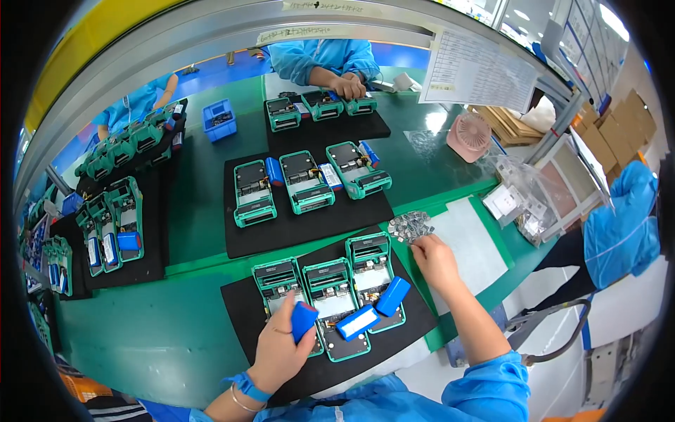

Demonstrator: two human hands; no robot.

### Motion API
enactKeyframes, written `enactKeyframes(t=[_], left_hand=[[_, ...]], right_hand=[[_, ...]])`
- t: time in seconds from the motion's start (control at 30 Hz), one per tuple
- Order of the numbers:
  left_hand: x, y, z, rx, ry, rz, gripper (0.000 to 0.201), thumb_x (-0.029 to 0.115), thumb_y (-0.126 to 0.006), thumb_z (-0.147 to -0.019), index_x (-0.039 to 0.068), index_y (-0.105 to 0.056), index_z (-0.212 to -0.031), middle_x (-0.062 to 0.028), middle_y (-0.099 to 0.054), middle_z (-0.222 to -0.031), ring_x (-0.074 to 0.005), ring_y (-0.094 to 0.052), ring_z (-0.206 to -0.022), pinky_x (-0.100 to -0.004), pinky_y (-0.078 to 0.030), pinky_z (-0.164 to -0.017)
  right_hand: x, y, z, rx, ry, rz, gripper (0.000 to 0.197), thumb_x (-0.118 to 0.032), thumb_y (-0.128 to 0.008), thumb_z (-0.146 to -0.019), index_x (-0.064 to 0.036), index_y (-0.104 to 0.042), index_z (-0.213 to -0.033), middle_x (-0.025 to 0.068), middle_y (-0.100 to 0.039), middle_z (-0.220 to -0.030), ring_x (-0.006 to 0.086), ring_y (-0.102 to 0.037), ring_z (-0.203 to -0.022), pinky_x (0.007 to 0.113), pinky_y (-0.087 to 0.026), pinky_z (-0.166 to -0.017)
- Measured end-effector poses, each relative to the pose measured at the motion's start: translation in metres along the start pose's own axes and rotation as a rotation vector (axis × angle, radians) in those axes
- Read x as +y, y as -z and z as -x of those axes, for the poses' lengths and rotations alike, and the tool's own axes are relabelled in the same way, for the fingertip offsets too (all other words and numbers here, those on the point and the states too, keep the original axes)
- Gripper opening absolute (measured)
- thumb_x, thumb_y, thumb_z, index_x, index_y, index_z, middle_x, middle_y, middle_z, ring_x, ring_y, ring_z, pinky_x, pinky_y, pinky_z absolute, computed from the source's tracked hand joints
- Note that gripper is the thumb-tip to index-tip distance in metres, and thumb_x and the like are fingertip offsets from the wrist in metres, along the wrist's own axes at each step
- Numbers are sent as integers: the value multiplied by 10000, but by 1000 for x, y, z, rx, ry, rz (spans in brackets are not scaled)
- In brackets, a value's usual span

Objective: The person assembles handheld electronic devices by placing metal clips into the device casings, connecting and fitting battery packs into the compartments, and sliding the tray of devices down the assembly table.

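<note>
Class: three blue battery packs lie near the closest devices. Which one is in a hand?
The leftmost battery pack, gripped by the left hand; the other two rest loose on devices.

Well beyond the fingers of the right hand, at the far right of the worktop, a white printed sheet with a table of fine rows hangs tilted from the overhead rail. On that rail, further left, two narrow pale tape labels lie along the metal. To the right of the same fingers, a heap of clear plastic bags rests at the worktop's edge, with a small white card just beside it. Far right, flattened brown cardboard boxes are stacked. No screen shows.
</note>
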State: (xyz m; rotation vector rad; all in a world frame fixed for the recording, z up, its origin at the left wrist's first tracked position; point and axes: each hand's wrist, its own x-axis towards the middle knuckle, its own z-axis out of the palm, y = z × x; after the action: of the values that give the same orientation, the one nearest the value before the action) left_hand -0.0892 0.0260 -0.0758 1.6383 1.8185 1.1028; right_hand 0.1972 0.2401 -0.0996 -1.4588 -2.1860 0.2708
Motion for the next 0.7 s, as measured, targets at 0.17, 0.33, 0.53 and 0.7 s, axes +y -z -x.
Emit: enactKeyframes(t=[0.17,0.33,0.53,0.7], left_hand=[[-31,30,37,250,137,499,626,-54,-485,-942,-9,-302,-1538,-193,-588,-1348,-226,-579,-1226,-332,-464,-1014],[-53,56,10,342,220,214,615,-28,-541,-916,33,-388,-1509,-177,-492,-1475,-266,-492,-1344,-392,-355,-1119],[-61,45,-46,31,321,653,443,143,-506,-1062,-46,-422,-1454,-116,-602,-1324,-154,-547,-1225,-289,-415,-1057],[-66,40,-37,94,296,838,308,76,-566,-1018,-23,-531,-1308,-80,-661,-1189,-114,-602,-1075,-282,-481,-955]], right_hand=[[-4,21,14,-182,-333,-119,101,-130,-682,-882,-30,-684,-877,154,-668,-879,305,-683,-750,404,-538,-683],[9,19,23,-44,-78,-173,82,-132,-704,-858,-54,-701,-884,131,-658,-838,293,-681,-736,400,-544,-681],[8,18,12,-168,340,307,52,-108,-684,-813,-61,-670,-830,107,-652,-802,281,-695,-743,403,-577,-688],[4,25,1,-333,428,622,51,-35,-634,-755,-47,-630,-804,147,-686,-819,315,-715,-738,405,-592,-670]])
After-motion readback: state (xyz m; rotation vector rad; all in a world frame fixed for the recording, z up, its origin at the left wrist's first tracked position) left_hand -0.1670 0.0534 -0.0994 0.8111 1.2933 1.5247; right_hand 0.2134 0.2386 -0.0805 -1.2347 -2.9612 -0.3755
